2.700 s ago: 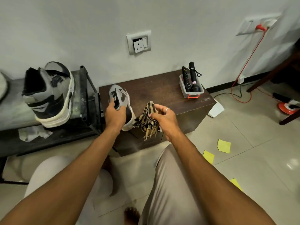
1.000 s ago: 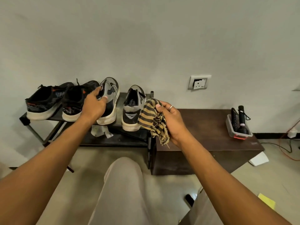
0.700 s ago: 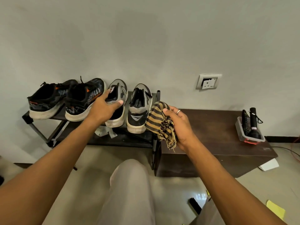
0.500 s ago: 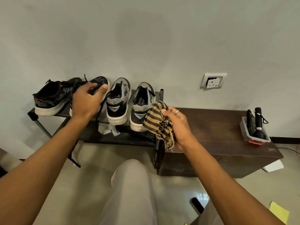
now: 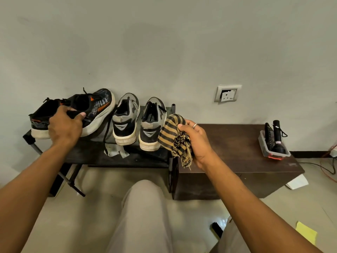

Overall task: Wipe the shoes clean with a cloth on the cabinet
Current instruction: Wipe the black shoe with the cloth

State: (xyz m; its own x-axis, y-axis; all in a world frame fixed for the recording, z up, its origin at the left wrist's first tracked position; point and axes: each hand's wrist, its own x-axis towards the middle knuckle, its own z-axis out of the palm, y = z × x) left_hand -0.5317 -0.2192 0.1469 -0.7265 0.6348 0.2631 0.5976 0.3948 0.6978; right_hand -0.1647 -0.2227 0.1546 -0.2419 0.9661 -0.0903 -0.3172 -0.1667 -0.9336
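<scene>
L hand [image 5: 64, 126] is closing its grip on the black/orange shoe [image 5: 94, 110], fingers curling over the heel collar, thumb pressing on the outer side. Shoe is tilting toe-up at approx 10 o'clock in the head view, heel end lifting off the shoe rack [image 5: 127, 157]; one lace is dangling down past the rack edge. Its partner, a second black shoe [image 5: 41, 118], is lying further L, partly hidden behind the hand.

R hand [image 5: 196, 143] is gripping the striped cloth [image 5: 175, 137] bunched in the fist, frayed end hanging below; it is sitting at approx 1 o'clock, over the L edge of the cabinet [image 5: 237, 152].

Grey pair [image 5: 138, 121] is standing heels-out on the rack, between the two hands, just beside the cloth.

Handling est.: shoe is looking light, knit upper soft, sole stiff w/ some flex. Collar hold seems adequate for carrying; collar may fold, so pinching heel counter + sole would be firmer. Loose lace could be snagging the rack. Cloth is limp, no slip risk.

Cabinet top is lying at 2–3 o'clock from the shoe, well apart; a tray w/ torch [image 5: 275, 141] is sitting at its far R end.
</scene>
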